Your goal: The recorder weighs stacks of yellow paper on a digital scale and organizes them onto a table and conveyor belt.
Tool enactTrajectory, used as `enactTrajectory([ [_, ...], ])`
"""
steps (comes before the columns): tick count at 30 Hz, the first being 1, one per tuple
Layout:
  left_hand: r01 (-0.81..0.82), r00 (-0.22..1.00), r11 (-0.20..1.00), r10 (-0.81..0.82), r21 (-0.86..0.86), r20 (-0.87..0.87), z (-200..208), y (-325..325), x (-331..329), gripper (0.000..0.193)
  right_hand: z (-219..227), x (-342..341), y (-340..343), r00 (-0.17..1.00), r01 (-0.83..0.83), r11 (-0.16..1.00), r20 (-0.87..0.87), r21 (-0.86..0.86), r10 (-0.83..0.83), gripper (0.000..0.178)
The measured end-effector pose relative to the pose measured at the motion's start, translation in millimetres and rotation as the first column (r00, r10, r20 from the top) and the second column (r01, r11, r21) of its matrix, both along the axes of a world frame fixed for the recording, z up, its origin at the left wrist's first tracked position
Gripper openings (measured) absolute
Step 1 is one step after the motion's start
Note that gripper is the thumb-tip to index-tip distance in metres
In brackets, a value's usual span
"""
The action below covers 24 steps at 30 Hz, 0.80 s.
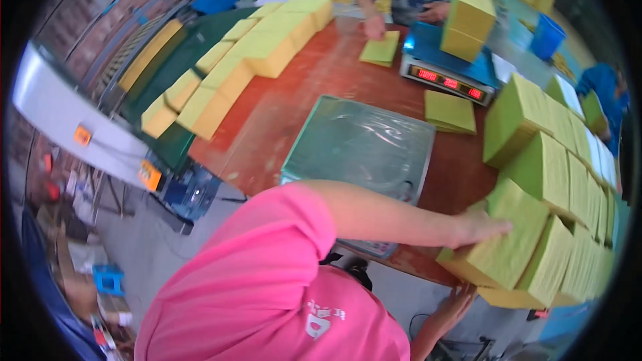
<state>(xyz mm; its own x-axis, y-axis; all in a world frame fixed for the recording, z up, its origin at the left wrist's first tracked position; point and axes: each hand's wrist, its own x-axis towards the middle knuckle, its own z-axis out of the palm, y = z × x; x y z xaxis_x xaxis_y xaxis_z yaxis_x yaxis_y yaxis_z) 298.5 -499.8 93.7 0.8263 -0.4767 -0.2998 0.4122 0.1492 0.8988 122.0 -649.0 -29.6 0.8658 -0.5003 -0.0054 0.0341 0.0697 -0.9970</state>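
Note:
My left arm, in a pink sleeve, reaches across to the right side of the red table. My left hand (478, 228) lies against the left side of a thick stack of yellow paper (515, 227), its fingers over the top edge. The stack sits tilted at the near end of the rows. Lower down, my right hand (456, 306) is at the near bottom edge of the same stack, its fingers partly hidden by the paper. Behind and beside are more yellow paper stacks (525, 117), packed close in rows.
A flat scale with a plastic-covered platform (361, 137) lies before me on the red table (247, 134). Across stands a person at a blue-topped digital scale (435, 60) bearing yellow stacks. A row of yellow stacks (267, 40) runs along the left, beside a green conveyor belt (150, 80).

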Motion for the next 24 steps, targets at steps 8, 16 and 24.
enactTrajectory([
  [8, -0.089, 0.986, 0.99, 0.071, 0.114, 0.154, -7.5, 21.3, 18.9, 0.082, 11.8, -3.8, 29.9, 0.977, -0.189, 0.979, -0.115, -0.075, 0.18, 0.052],
  [16, -0.356, 0.912, 0.928, 0.371, -0.111, 0.177, 6.4, 348.5, -35.2, 0.067, 49.9, -16.8, 217.6, 0.943, -0.309, 0.951, -0.126, -0.004, 0.306, 0.017],
  [24, -0.794, 0.601, 0.171, 0.364, 0.583, 0.711, -17.9, 685.8, -15.4, 0.051, 82.1, 33.6, 480.2, 0.366, -0.929, 0.368, -0.083, 0.017, 0.927, 0.021],
])
